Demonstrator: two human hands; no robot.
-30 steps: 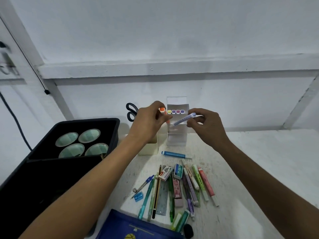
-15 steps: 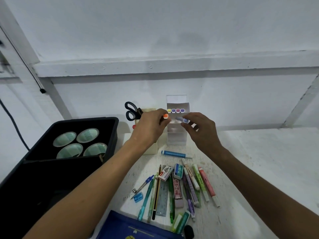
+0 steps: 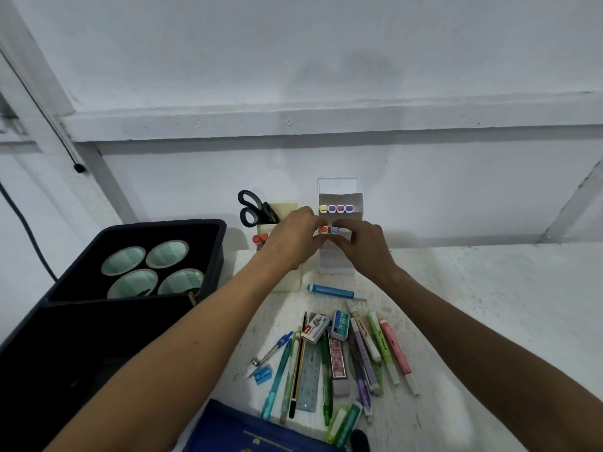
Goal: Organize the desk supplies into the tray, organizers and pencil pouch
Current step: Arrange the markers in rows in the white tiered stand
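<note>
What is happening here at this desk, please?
A person is sorting desk supplies. The left hand pushes an orange-capped marker and the right hand a pale blue-capped marker into the clear tiered organizer, below a row of four markers already there. Many pens and erasers lie loose on the desk.

Clear tiered organizer (image 3: 339,194): upright at 12 o'clock; upper tier holds four markers (image 3: 336,208), capped ends outward (yellow, purple, magenta, purple); lower tier has an orange-capped marker (image 3: 323,229) beside a lilac-capped marker (image 3: 335,229).
Cream pen holder (image 3: 287,282): at 11 o'clock, holding black scissors (image 3: 253,208).
Black tray (image 3: 215,256): at 9 o'clock, four tape rolls (image 3: 151,269) inside.
Loose pens and highlighters (image 3: 342,357): fanned at 6 o'clock.
Blue pencil pouch (image 3: 248,433): nearest edge.
</note>
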